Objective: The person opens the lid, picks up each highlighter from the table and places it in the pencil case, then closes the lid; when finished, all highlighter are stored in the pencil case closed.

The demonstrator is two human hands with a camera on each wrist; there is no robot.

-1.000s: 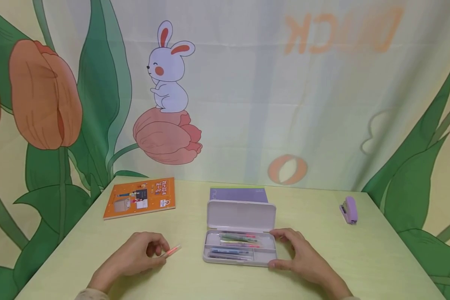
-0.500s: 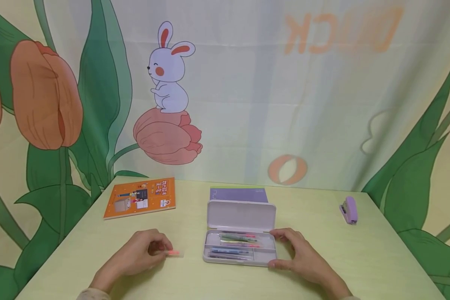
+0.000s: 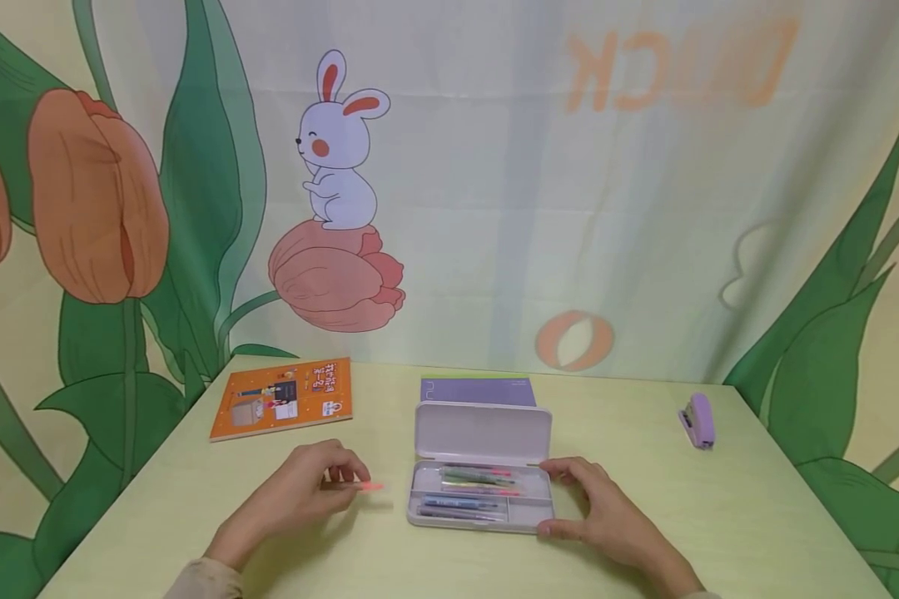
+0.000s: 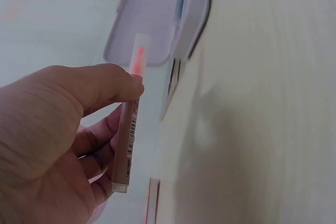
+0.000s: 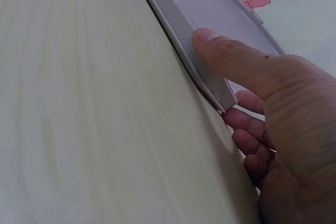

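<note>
A slim highlighter [image 4: 125,140] with a clear cap and a pink-orange tip is pinched between the thumb and fingers of my left hand [image 3: 303,491]. It is raised above the table, left of the pencil case, its capped end pointing at the case. The pale grey pencil case [image 3: 483,433] lies with its lid up, and several pens [image 3: 460,502] fill its back and front-left compartments. My right hand [image 3: 607,516] grips the case's right end, thumb at the front corner and fingers at the back. In the right wrist view the thumb presses on the case wall [image 5: 181,35].
Behind the case lies a purple book or notebook [image 3: 479,389], partly hidden by the lid. An orange book [image 3: 285,401] rests at the back left of the table, and a purple stapler [image 3: 697,420] stands at the back right. A printed curtain hangs behind the table.
My left hand has moved right and slightly away from me, bringing the highlighter closer to the pencil case and turning it to point right. The right hand stays on the case.
</note>
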